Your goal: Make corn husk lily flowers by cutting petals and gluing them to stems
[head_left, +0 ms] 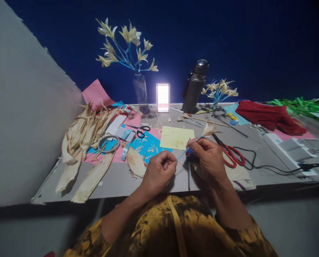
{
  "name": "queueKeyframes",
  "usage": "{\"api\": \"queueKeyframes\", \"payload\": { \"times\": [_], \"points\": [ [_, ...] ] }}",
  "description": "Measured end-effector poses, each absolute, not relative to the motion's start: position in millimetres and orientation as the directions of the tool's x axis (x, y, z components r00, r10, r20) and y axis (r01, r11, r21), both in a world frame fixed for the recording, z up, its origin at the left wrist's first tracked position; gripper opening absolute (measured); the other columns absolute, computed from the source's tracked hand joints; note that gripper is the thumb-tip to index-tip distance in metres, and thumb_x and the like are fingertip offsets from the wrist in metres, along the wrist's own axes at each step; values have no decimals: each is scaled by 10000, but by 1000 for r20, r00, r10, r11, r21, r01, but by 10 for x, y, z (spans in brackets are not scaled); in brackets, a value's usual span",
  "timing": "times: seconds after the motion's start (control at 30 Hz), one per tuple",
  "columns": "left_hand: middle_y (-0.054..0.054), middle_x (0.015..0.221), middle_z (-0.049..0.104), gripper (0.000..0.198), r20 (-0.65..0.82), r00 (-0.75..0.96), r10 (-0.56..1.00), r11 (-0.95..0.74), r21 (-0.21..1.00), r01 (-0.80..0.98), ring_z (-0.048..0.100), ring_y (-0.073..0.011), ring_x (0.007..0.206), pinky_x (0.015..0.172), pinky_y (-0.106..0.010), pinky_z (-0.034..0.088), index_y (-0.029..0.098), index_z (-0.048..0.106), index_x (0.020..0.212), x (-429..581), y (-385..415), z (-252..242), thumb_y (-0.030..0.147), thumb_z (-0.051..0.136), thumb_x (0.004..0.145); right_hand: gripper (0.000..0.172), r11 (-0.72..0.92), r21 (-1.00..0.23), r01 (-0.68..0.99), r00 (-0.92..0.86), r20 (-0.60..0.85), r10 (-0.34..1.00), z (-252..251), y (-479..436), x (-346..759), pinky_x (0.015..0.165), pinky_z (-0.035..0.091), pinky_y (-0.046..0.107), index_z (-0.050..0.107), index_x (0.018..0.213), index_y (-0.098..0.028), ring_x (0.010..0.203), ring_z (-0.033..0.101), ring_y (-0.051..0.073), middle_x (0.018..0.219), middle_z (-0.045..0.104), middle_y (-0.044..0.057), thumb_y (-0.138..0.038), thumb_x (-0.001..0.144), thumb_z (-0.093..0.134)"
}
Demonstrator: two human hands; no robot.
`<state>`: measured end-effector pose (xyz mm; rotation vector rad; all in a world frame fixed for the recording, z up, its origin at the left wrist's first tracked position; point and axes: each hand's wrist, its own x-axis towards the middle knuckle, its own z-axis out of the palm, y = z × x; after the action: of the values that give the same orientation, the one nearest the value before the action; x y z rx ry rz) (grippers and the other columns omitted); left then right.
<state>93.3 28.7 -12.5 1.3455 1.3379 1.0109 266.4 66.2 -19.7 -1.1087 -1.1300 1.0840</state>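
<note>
A husk flower (209, 129) with cream petals rises above my right hand (209, 157), whose thumb and fingers are closed on its thin stem just below the bloom. The stem's blue-wrapped length (181, 155) runs down to the left, where the fingertips of my left hand (160, 170) pinch its lower end. A small dark blue thing (189, 152) shows beside my right fingers; I cannot make out what it is. Behind my hands lies a yellow paper sheet (176, 137). Red-handled scissors (232, 155) rest just right of my right hand.
Dried corn husks (91, 125), a tape roll (108, 143) and black scissors (140, 131) lie at left. At the back stand a glass vase (141, 92) of husk flowers, a dark flask (195, 87) and a smaller flower bunch (219, 91). A power strip (287, 153) with cables lies right.
</note>
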Motion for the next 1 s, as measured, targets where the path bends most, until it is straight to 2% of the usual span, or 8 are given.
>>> {"api": "queueKeyframes", "payload": {
  "times": [0.1, 0.17, 0.3, 0.43, 0.6, 0.83, 0.93, 1.0],
  "points": [
    [34, 585, 526, 167, -242, 232, 942, 266, 960, -82, 439, -87, 527, 511, -220, 318, 154, 613, 746, 884, 307, -153, 261, 726, 683, 181, 135, -989, -62, 59, 131, 990, -163, 667, 2678, 641, 402, 270, 757, 722, -191, 695, 554, 153, 771, 689, 25, -363, 771, 779],
    [23, 578, 546, 244, -325, 412, 851, 453, 852, -264, 434, -77, 498, 484, -211, 304, 143, 618, 753, 851, 322, -183, 273, 787, 634, 177, 129, -983, -133, 9, 129, 992, -165, 668, 2690, 674, 415, 282, 766, 732, -198, 752, 573, 172, 796, 699, 36, -368, 780, 772],
    [6, 569, 552, 266, -315, 630, 709, 645, 650, -401, 411, -57, 483, 464, -192, 269, 110, 641, 770, 813, 342, -215, 217, 832, 620, 151, 96, -936, -337, -78, 129, 989, -205, 672, 2703, 678, 427, 290, 769, 748, -204, 755, 570, 171, 814, 702, 46, -351, 780, 780],
    [14, 564, 523, 217, -243, 701, 670, 679, 584, -446, 342, -35, 459, 452, -190, 226, 99, 650, 788, 811, 352, -196, 192, 808, 670, 155, 22, -913, -408, -121, 78, 990, -223, 679, 2712, 618, 409, 279, 771, 791, -206, 651, 522, 143, 777, 701, 40, -356, 764, 797],
    [18, 575, 516, 241, -267, 625, 734, 619, 641, -454, 294, -24, 453, 448, -186, 199, 108, 663, 808, 808, 346, -163, 227, 822, 671, 182, 27, -922, -385, -101, 71, 992, -181, 690, 2715, 583, 378, 266, 761, 762, -198, 593, 472, 118, 751, 693, 28, -374, 747, 807],
    [36, 553, 461, 310, -302, 514, 803, 540, 734, -413, 268, -24, 453, 441, -183, 169, 110, 672, 771, 810, 331, -127, 381, 807, 704, 230, 53, -960, -275, -94, 82, 992, -127, 707, 2730, 617, 401, 299, 759, 755, -204, 656, 511, 166, 760, 691, 48, -428, 725, 804],
    [39, 545, 441, 292, -302, 506, 808, 533, 741, -408, 278, -30, 455, 432, -184, 151, 113, 641, 706, 827, 341, -128, 344, 818, 685, 221, 65, -961, -269, -93, 93, 991, -136, 700, 2727, 631, 409, 305, 755, 749, -205, 674, 518, 172, 759, 685, 48, -422, 733, 797],
    [42, 540, 430, 270, -295, 564, 771, 574, 706, -415, 258, -28, 446, 435, -188, 140, 117, 620, 689, 836, 347, -139, 301, 817, 676, 203, 71, -955, -289, -109, 107, 988, -146, 690, 2720, 652, 418, 309, 754, 735, -204, 698, 537, 178, 756, 682, 49, -403, 740, 794]
  ]
}}
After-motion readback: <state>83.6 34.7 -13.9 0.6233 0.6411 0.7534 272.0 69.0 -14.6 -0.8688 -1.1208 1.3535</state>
